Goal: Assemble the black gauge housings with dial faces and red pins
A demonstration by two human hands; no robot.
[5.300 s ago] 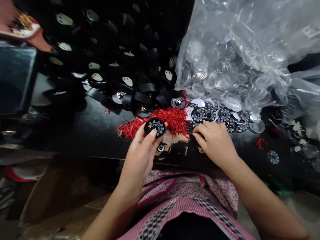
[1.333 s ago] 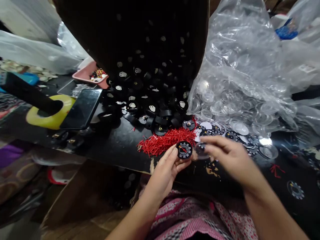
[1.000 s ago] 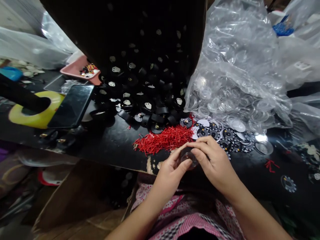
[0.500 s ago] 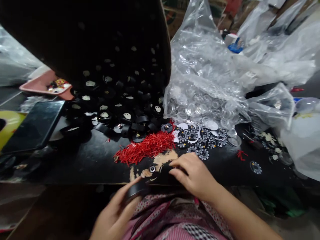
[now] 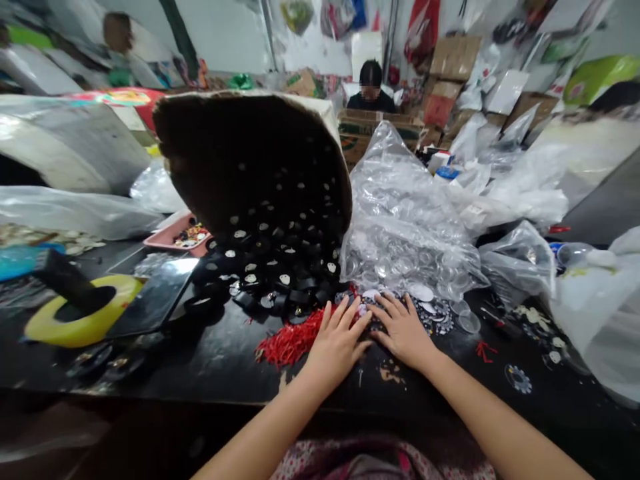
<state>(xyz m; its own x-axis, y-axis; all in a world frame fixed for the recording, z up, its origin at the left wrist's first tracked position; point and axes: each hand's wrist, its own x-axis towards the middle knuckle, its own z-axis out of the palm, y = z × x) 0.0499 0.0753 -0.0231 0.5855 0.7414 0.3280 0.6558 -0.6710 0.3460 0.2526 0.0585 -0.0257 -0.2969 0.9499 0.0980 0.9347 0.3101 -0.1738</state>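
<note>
Both your hands lie palm down over the work table (image 5: 220,377), side by side, the left thumb tip near the right one. Your left hand (image 5: 336,341) has its fingers spread apart over the right end of the heap of red pointers (image 5: 291,339). Your right hand (image 5: 406,333) is likewise spread, fingers apart, along the near left edge of the printed dials (image 5: 441,319). What lies under your palms is hidden, so you cannot tell whether they press on anything.

Just beyond your fingers, black round cases (image 5: 285,279) spill from a large box (image 5: 225,143) tipped with its mouth toward you. Right of it, a clear plastic bag (image 5: 395,180) spreads over many transparent discs (image 5: 400,263). A small red cluster (image 5: 485,352) and one lone dial (image 5: 519,379) sit to the right. Well to your left, a dark flat slab (image 5: 153,303) leans against a yellow tape roll (image 5: 47,327), with a pink tray (image 5: 156,240) behind. Beyond the bag, a person (image 5: 357,102) sits behind a carton.
</note>
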